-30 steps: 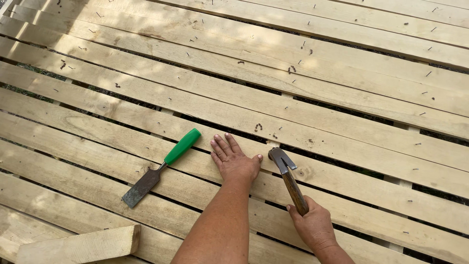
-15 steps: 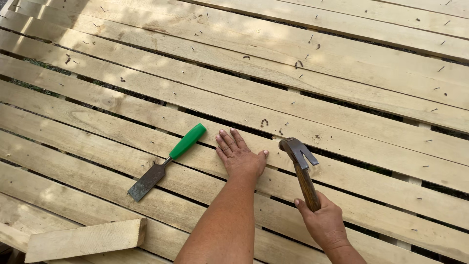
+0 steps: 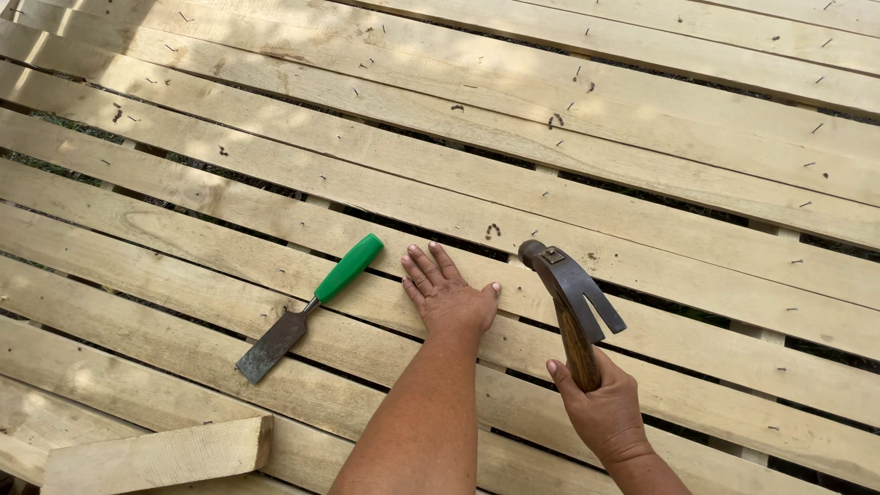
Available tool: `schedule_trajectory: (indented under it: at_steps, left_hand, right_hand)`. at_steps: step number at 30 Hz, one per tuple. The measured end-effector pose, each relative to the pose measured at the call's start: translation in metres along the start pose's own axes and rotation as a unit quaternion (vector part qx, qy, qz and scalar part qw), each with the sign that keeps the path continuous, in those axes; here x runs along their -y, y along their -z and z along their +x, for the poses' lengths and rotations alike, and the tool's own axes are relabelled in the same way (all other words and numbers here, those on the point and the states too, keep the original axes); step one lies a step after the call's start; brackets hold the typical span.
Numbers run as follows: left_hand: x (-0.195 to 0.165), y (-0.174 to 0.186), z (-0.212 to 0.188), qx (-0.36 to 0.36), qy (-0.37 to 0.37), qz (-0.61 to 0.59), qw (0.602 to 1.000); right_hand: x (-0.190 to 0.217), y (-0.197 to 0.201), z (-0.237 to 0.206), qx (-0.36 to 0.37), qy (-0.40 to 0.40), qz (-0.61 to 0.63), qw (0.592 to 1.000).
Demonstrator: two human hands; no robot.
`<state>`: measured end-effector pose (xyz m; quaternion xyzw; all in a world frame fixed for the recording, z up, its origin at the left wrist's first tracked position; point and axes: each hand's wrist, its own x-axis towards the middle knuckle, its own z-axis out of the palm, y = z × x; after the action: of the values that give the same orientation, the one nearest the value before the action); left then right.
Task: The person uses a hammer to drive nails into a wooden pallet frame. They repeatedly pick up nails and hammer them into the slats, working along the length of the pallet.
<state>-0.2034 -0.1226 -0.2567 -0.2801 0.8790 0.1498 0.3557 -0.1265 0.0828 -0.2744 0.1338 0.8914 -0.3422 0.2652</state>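
Head view: claw hammer [image 3: 570,293] held by the right hand [image 3: 600,412], fingers wrapped tight round the lower end of the wooden handle. Hammer stands nearly upright, dark metal head at top, striking face pointing up-left, claw pointing down-right. Head hangs above the pale wooden planks [image 3: 642,266], just right of the left hand; whether it touches the wood can't be told.

Left hand [image 3: 449,298] lies flat, palm down on a plank, fingers spread and pointing up-left, thumb out toward the hammer. It grips nothing, just presses on the board. Forearm comes in from the bottom edge.

Chisel [image 3: 312,305] with green plastic handle and dark rusty flat blade lies on the planks just left of the left hand, not touching it. Handle end points up-right toward the fingertips, blade points down-left.

Short loose wood block [image 3: 156,456] sits at the bottom left corner, on top of the planks, well apart from both hands.

Planks run diagonally across the whole frame, with narrow dark gaps between them and cross supports showing through. Small dark nails and nail marks [image 3: 555,119] dot the upper boards, a few bent ones near top centre. Patchy sunlight and shade over the wood.
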Motion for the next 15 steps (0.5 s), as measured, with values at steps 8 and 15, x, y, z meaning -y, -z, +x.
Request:
schedule_trajectory:
  at_steps: [8, 15]
  left_hand:
    - [-0.004, 0.002, 0.006, -0.006, 0.005, 0.002, 1.0]
    - [-0.002, 0.002, 0.006, -0.001, 0.005, 0.009, 1.0]
  right_hand:
    - [-0.001, 0.003, 0.017, 0.033, -0.02, -0.078, 0.996]
    - [-0.003, 0.006, 0.011, 0.034, -0.048, -0.052, 0.997]
